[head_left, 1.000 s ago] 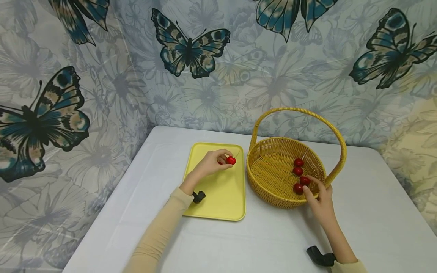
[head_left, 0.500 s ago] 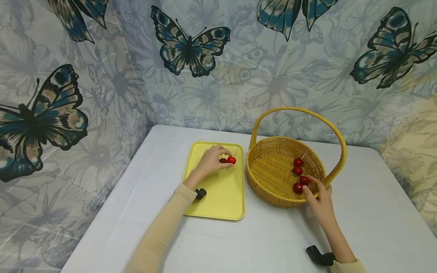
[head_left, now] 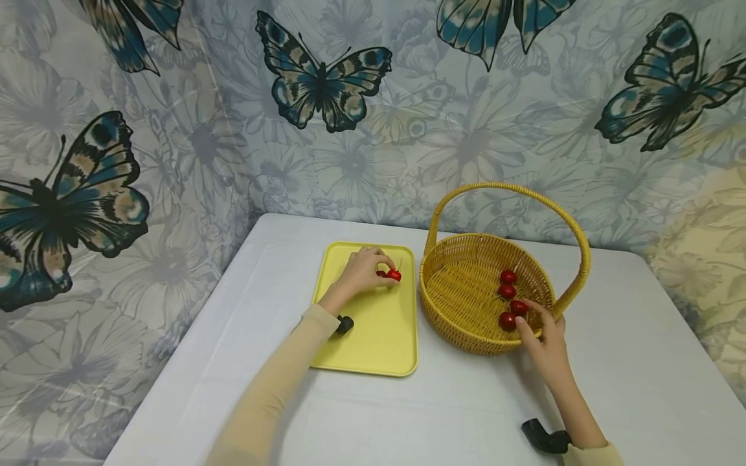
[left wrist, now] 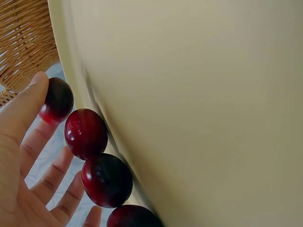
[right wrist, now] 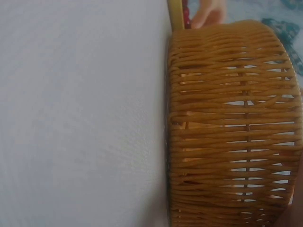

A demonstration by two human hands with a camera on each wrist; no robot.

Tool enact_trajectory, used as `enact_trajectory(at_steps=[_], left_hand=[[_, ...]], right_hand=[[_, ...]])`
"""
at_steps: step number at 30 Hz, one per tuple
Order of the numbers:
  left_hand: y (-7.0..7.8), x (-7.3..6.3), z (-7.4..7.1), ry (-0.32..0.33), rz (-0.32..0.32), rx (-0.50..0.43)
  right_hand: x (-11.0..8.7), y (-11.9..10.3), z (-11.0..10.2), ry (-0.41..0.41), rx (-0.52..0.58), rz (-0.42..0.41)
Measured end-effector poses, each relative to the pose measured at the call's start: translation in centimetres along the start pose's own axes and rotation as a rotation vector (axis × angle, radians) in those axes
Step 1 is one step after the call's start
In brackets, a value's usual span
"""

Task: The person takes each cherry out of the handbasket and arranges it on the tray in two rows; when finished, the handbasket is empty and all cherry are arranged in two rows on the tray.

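Over the far half of the yellow tray (head_left: 373, 336), my left hand (head_left: 361, 272) pinches a red cherry (head_left: 394, 275) between thumb and index finger. In the left wrist view, the pinched cherry (left wrist: 57, 101) is at the end of a row of dark red cherries, its other fingers spread alongside. The head view hides most of that row behind the hand. My right hand (head_left: 548, 343) reaches over the near right rim of the wicker basket (head_left: 454, 272). Its thumb and index fingertips stand at either side of a cherry (head_left: 518, 307); more cherries (head_left: 507, 291) lie beside it inside the basket.
The basket's tall arched handle (head_left: 507, 186) rises above its right side. A white cloth covers the table (head_left: 373, 421), with a butterfly-patterned backdrop (head_left: 350, 175) behind it. A black wrist mount (head_left: 544, 437) juts from the right forearm, and another black mount (head_left: 346, 325) from the left.
My left hand has shifted very slightly over the tray, still holding the cherry at its fingertips. The right hand and the cherries in the basket have stayed in place.
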State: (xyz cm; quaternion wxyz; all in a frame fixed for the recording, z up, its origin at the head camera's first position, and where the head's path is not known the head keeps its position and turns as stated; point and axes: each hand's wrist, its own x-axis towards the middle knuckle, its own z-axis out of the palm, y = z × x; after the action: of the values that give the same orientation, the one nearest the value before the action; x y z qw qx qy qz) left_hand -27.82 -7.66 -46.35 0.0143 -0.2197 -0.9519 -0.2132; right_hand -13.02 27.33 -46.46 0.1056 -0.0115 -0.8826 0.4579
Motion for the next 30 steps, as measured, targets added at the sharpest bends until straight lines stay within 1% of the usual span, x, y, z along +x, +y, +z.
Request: enact_trajectory(at_steps=[6, 20, 30], left_hand=[[-0.13, 0.39, 0.23, -0.017, 0.007, 0.013], [-0.5, 0.37, 0.46, -0.056, -0.004, 0.021], [-0.57, 0.27, 0.32, -0.065, 0.0, 0.011]], right_hand=[[0.06, 0.08, -0.04, 0.002, -0.006, 0.004], [-0.01, 0.23, 0.03, 0.008, -0.004, 0.002], [-0.01, 0.08, 0.03, 0.007, -0.006, -0.001]])
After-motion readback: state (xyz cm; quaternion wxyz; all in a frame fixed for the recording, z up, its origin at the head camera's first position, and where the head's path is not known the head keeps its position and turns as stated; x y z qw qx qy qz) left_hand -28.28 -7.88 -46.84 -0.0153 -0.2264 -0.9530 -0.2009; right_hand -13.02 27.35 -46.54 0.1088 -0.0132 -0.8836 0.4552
